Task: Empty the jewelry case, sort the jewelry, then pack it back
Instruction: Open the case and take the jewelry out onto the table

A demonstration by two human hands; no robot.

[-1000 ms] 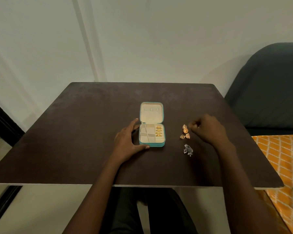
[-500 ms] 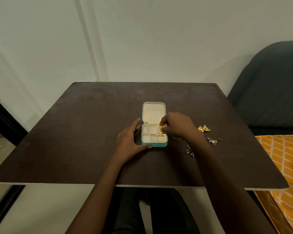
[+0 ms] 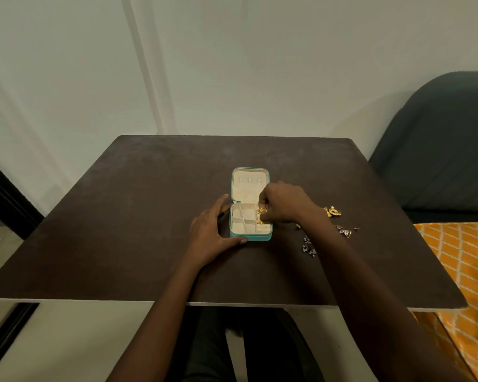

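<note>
The case (image 3: 250, 205) lies open mid-table, braced by the flat left hand (image 3: 214, 234). The right hand (image 3: 280, 202) pinches gold rings (image 3: 260, 216) inside; three jewelry piles at three o'clock already out. Sorting and repacking remain.

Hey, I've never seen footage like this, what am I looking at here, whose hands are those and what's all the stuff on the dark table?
There is no machine: a person wears a camera on the head, looking down at their own bare hands. On the dark table lies an open teal jewelry case. The left hand rests flat against its side, steadying it. The right hand pinches gold pieces in the case's right compartment. To the right lie gold jewelry, triangular earrings and a silver cluster.
</note>
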